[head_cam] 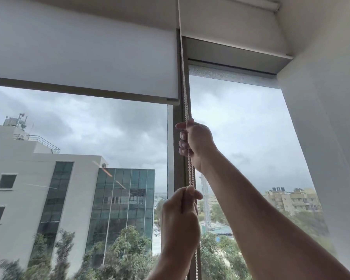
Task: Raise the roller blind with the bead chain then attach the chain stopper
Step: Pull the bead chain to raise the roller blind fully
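Observation:
A white roller blind (pixel 79 61) covers the upper part of the left window pane, its bottom bar (pixel 85 91) well above mid-height. The white bead chain (pixel 184 81) hangs from the ceiling edge down along the grey window mullion (pixel 177 178). My right hand (pixel 196 142) is fisted around the chain at mid-frame. Below it, my left hand (pixel 180 217) grips the same chain, thumb on top. The chain continues past the left hand to the bottom edge. No chain stopper is visible.
A second blind (pixel 230 53) on the right pane is rolled up almost fully under its grey housing. A white wall (pixel 321 118) closes the window recess on the right. Buildings and trees lie outside the glass.

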`<state>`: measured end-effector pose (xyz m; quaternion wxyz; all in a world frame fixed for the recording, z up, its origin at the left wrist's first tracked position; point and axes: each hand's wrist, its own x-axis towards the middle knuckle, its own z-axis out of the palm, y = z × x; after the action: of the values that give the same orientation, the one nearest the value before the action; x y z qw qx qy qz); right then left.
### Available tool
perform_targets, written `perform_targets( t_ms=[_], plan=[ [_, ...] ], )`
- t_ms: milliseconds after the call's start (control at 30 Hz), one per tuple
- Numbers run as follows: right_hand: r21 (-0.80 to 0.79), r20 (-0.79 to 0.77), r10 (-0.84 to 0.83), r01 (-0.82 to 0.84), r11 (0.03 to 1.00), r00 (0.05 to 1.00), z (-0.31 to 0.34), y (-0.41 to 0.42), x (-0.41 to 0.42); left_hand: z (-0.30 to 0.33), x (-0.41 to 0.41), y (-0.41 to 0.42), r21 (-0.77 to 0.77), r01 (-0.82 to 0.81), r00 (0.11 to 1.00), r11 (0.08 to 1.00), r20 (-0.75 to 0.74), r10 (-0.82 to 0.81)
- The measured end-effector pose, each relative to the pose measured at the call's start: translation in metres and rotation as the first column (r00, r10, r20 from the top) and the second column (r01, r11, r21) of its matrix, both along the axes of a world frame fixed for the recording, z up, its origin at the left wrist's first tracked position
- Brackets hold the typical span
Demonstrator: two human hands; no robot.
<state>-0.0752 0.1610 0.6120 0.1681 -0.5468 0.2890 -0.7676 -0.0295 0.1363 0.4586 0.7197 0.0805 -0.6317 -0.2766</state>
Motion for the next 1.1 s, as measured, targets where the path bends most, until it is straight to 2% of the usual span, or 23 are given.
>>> perform_targets(
  t_ms=[100,200,333,433,567,733,833,967,1100],
  plan=[
    [-0.004,0.031,-0.053,0.053,0.999,0.998,0.001,-0.008,0.008,-0.010,0.000,-0.003,-0.018,0.026,1.000,1.000,0.012,-0.026],
    [-0.100,0.006,-0.090,0.090,0.991,0.996,-0.011,-0.016,0.008,-0.016,0.003,-0.015,0.017,0.087,0.996,0.996,0.006,-0.087],
    [-0.181,-0.055,-0.145,0.133,0.974,0.988,-0.023,-0.021,0.006,-0.020,0.009,-0.028,0.028,0.197,0.976,0.980,0.093,-0.199],
    [-0.208,-0.079,-0.168,0.149,0.967,0.983,-0.033,-0.021,0.006,-0.010,0.013,-0.037,0.117,0.240,0.962,0.964,0.103,-0.252],
    [-0.224,-0.115,-0.206,0.177,0.958,0.972,-0.049,-0.020,0.003,0.016,0.020,-0.049,0.219,0.175,0.979,0.960,0.066,-0.193],
    [-0.259,-0.152,-0.301,0.256,0.931,0.941,-0.070,-0.021,0.000,0.067,0.028,-0.047,0.128,0.193,0.980,0.973,0.027,-0.198],
    [-0.281,-0.181,-0.343,0.285,0.916,0.922,-0.082,-0.025,0.001,0.100,0.029,-0.038,0.086,0.195,0.978,0.977,0.058,-0.200],
    [-0.322,-0.174,-0.456,0.387,0.864,0.873,-0.098,-0.037,0.003,0.148,0.028,-0.017,0.136,0.253,0.955,0.958,0.122,-0.269],
    [-0.331,-0.178,-0.429,0.357,0.874,0.886,-0.116,-0.042,0.003,0.166,0.015,-0.005,0.183,0.240,0.959,0.953,0.108,-0.262]
  ],
)
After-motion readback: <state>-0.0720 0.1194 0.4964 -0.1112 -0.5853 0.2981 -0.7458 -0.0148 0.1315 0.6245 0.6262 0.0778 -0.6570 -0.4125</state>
